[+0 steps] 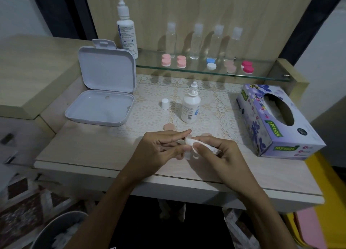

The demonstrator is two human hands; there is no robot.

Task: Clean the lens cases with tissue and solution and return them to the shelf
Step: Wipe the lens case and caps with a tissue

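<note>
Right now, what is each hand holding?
Left hand: holding the lens case.
Right hand: pinching a tissue against it.

Pale lens case [187,154] open; white tissue [192,143] pressed inside.

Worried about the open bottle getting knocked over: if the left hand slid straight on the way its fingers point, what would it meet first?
The left hand points right, toward the right hand, so it would first press into the tissue and lens case held between them. The small solution bottle stands farther back, apparently off that line.
</note>
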